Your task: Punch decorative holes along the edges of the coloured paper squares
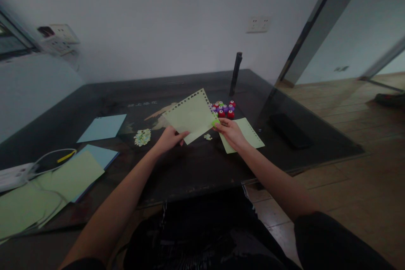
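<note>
My left hand pinches the lower left part of a pale green sheet of paper with a row of small punched holes along two edges. The sheet is held up at a tilt above the dark table. At its right edge, my right hand is closed on a small bright green craft punch, partly hidden by the fingers. Under that hand lies a second pale green sheet, with holes along its right edge. Just behind the held sheet stand several red, purple and green craft punches.
Small paper cutouts form a pile left of my left hand, with a smaller heap between the hands. Blue sheets, more green paper and a white cable lie left. A black upright stick and flat black object are right.
</note>
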Demonstrator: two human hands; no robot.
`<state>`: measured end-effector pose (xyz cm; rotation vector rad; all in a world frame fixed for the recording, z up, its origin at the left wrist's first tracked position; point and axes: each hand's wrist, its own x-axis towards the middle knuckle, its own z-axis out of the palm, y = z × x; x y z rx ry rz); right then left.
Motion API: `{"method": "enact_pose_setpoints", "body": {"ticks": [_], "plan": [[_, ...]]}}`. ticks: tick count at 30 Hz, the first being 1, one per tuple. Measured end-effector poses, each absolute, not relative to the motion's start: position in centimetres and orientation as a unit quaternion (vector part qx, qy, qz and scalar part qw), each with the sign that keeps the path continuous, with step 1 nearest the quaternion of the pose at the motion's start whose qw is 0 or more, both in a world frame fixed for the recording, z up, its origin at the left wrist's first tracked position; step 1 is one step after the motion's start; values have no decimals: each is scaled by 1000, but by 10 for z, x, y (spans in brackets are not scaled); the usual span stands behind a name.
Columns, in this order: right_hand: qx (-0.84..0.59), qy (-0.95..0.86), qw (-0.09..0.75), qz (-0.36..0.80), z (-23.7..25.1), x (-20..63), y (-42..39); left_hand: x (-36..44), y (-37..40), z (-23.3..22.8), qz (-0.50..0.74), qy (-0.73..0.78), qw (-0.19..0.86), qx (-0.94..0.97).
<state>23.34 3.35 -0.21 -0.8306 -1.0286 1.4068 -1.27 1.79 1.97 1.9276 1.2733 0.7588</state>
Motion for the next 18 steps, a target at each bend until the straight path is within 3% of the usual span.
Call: {"method": "enact_pose_setpoints", "body": {"ticks": [18], "plan": [[-343,-428,565,616,6,238,33,-9,12,23,336,482,373,718]]}}
